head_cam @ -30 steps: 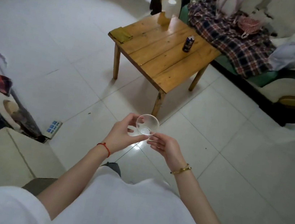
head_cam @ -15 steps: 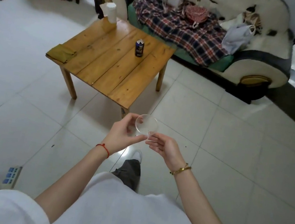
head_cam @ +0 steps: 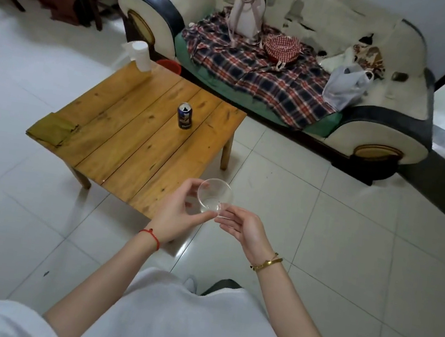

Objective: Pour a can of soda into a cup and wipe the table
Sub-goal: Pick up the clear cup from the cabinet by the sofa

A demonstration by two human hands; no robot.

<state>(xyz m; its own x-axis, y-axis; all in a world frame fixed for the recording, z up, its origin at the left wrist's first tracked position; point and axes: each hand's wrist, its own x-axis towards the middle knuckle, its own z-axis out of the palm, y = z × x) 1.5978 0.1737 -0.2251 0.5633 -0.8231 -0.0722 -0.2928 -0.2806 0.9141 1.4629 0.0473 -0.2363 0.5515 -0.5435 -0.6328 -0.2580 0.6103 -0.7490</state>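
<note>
Step in hand: bringing the clear plastic cup [head_cam: 214,195] to the wooden table [head_cam: 139,139]. Left hand [head_cam: 177,213] grips the cup's side, fingers curled round it; right hand [head_cam: 242,225] pinches its lower rim. Soda can [head_cam: 184,116] stands upright mid-table, olive cloth [head_cam: 52,131] at the left corner. Next, by judgement: set the cup down near the can.

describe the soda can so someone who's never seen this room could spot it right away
Find the low wooden table in front of the sofa. The soda can stands upright alone toward the table's far side, on the sofa side of its middle. It is the only dark blue, metal-topped thing there: the white pitcher sits at the far corner and the flat olive cloth at the left corner.
</note>
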